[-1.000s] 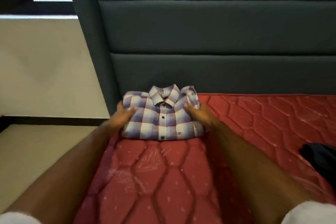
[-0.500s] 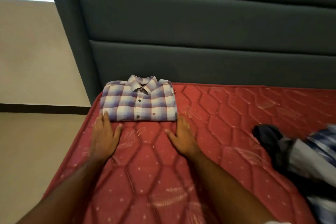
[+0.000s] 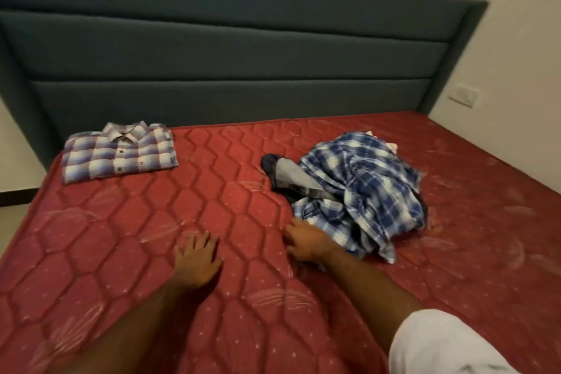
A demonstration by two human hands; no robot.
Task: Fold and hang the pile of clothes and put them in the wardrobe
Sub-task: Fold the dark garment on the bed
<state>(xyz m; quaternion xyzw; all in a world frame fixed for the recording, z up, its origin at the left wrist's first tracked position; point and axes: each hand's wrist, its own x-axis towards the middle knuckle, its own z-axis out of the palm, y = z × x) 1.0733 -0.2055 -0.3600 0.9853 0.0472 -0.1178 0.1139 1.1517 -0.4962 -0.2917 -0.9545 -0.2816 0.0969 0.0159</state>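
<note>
Though we have only the head view, much of it is cut off or soft; both forearms run out of the bottom edge, the white sleeve (image 3: pixel 437 346) on the right arm is cropped at the corner, and the whole frame is slightly blurred. Of the pile of clothes (image 3: pixel 355 191) we make out a blue-and-white checked garment on top, with a grey piece and something dark poking out at its left side; what lies underneath is hidden, and we cannot tell how many pieces there are. It sits crumpled on the right half of the red quilted mattress (image 3: pixel 127 252); the folded plaid shirt (image 3: pixel 120 152) lies flat, collar up, at the far left corner, just in front of the dark padded headboard (image 3: pixel 243 64), well apart from the pile. Our left hand (image 3: pixel 195 258) lies palm down on the bare mattress, fingers straight and a little spread, holding nothing; our right hand (image 3: pixel 305 241) is just beside the pile's near edge, fingers loosely extended, gripping nothing we can see; whether it touches the checked cloth we cannot tell. A wall switch (image 3: pixel 463 95) shows at the right.
</note>
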